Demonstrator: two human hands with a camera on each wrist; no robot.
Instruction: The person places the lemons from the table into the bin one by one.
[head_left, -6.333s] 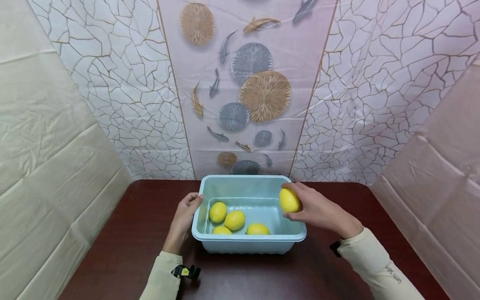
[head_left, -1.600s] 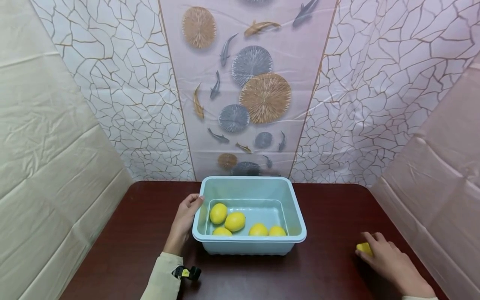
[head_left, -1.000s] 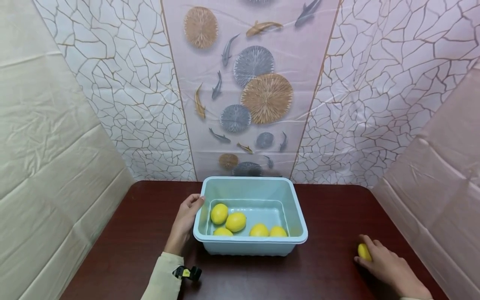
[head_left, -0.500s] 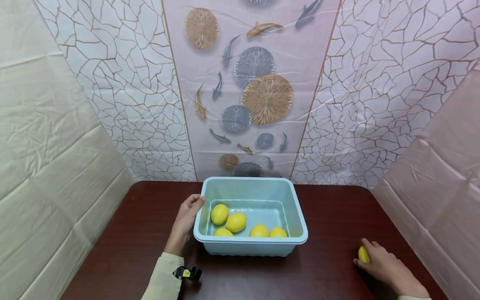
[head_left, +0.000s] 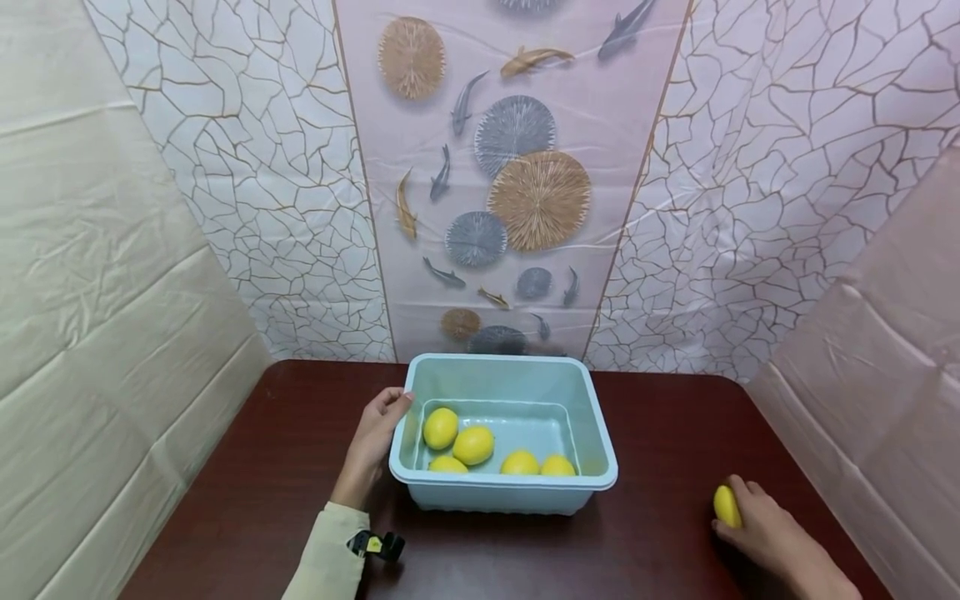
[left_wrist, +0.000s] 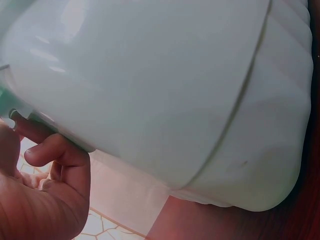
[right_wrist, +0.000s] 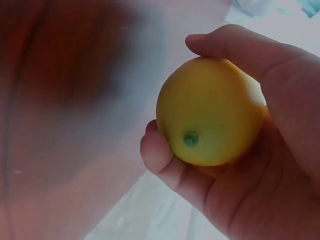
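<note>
A light-blue plastic basin stands in the middle of the table with several yellow lemons on its floor. My left hand grips the basin's left rim, thumb over the edge; in the left wrist view its curled fingers are at the rim beside the basin's pale outer wall. Far to the right, low over the table, my right hand holds another lemon. The right wrist view shows this lemon, green stem end towards the camera, between thumb and curled fingers.
The dark red-brown table runs back to a patterned cloth wall. Beige cloth walls close in the left side and the right side. A black strap with a small device is on my left wrist.
The right hand, over the basin with a lemon at first, went to the far right and took hold of another there. One more lemon lies in the basin. The left hand stays on the rim.
</note>
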